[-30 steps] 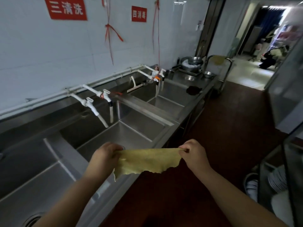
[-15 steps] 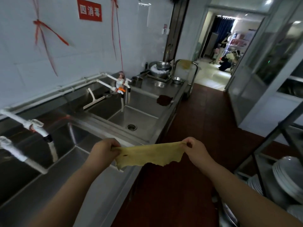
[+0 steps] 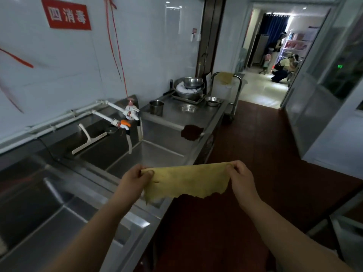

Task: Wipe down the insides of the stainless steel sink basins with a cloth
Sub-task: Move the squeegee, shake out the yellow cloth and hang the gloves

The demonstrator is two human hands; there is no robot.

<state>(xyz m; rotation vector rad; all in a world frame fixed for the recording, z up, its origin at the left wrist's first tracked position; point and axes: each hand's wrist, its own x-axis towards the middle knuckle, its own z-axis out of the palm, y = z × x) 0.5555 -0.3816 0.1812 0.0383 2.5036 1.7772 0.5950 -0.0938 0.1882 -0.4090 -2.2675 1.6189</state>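
A yellow cloth (image 3: 186,182) with a ragged lower edge is stretched flat between both hands, over the front rim of the steel sink unit. My left hand (image 3: 135,179) pinches its left top corner. My right hand (image 3: 242,178) pinches its right top corner. Beyond the cloth lies the far sink basin (image 3: 157,152), under white taps (image 3: 125,119). A nearer basin (image 3: 39,213) fills the lower left. A steel divider (image 3: 78,169) runs between the two basins.
A white squeegee (image 3: 86,139) leans in the far basin. A dark rag (image 3: 191,132) hangs over that basin's right rim. Steel bowls (image 3: 189,87) and a cup (image 3: 156,107) stand on the counter behind. A trolley (image 3: 227,91) stands past it. Red floor runs right; people are in the far doorway.
The view has swung right along the sinks and closer to the far basin. Both hands keep the cloth stretched between them, raised slightly.
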